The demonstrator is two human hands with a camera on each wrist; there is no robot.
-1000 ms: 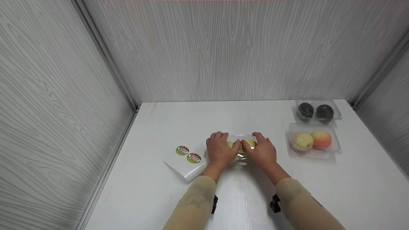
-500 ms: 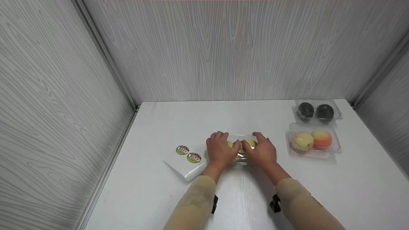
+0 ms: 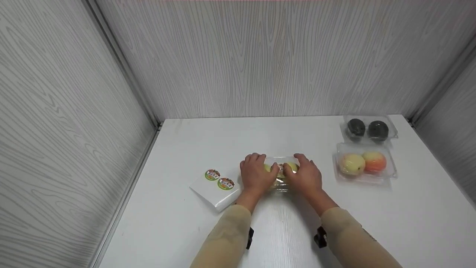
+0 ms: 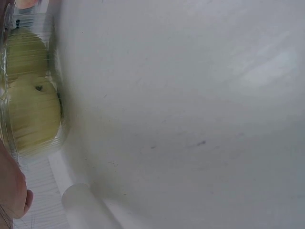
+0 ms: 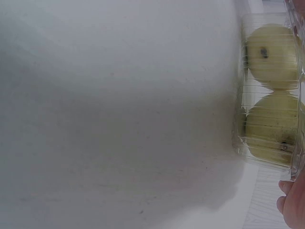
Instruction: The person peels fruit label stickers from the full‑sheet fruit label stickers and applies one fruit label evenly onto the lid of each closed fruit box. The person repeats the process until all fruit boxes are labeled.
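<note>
The left hand (image 3: 257,173) and right hand (image 3: 305,175) curl fingers round the ends of the box (image 3: 281,188), thumbs on top beside a sticker (image 3: 280,170), probably to steady it; it sits on the table (image 3: 208,143). Perhaps for easy reach, the label sheet (image 3: 206,187) lies nearby.

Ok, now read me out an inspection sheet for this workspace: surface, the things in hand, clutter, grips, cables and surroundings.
Surface: white table; small dark marks show in the left wrist view.
Job's things: clear box with yellow-green fruit inside, a round sticker on top, partly hidden; white sheet with two more stickers, its near edge curled.
Clutter: at the right, a box with two dark fruits and a nearer box with two yellow-and-orange fruits.
Grips: left grip and right grip hold the clear box from opposite ends.
Cables: nothing seen.
Surroundings: wood-grain panels at the back and both sides.
</note>
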